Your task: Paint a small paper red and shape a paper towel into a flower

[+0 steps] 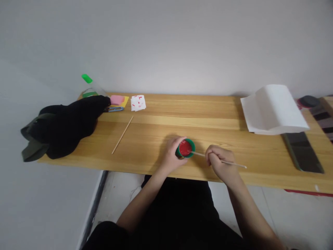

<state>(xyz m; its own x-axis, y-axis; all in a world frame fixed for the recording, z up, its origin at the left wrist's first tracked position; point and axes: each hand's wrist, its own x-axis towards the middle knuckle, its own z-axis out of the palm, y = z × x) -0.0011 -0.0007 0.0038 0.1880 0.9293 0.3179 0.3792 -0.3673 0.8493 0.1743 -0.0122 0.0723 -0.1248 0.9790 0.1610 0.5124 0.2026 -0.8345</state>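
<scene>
My left hand (173,155) is wrapped round the left side of a green cup (193,143) near the table's front edge. Red liquid (184,148), thick and glossy like paint, fills part of the cup. In my closed right hand (221,161) is a thin wooden stick (199,153), held at a slant. Its left end reaches into the red liquid, and its pale other end sticks out to the right past my hand. A second wooden stick (122,135) lies on the table to the left.
Black cloth (70,125) covers the table's left end, by blue thread snips (114,109), pink sticky notes (117,100) and red-marked white paper (138,103). At right, white sheets (275,109) partly cover a dark phone (303,152). A wall stands behind the table (182,114).
</scene>
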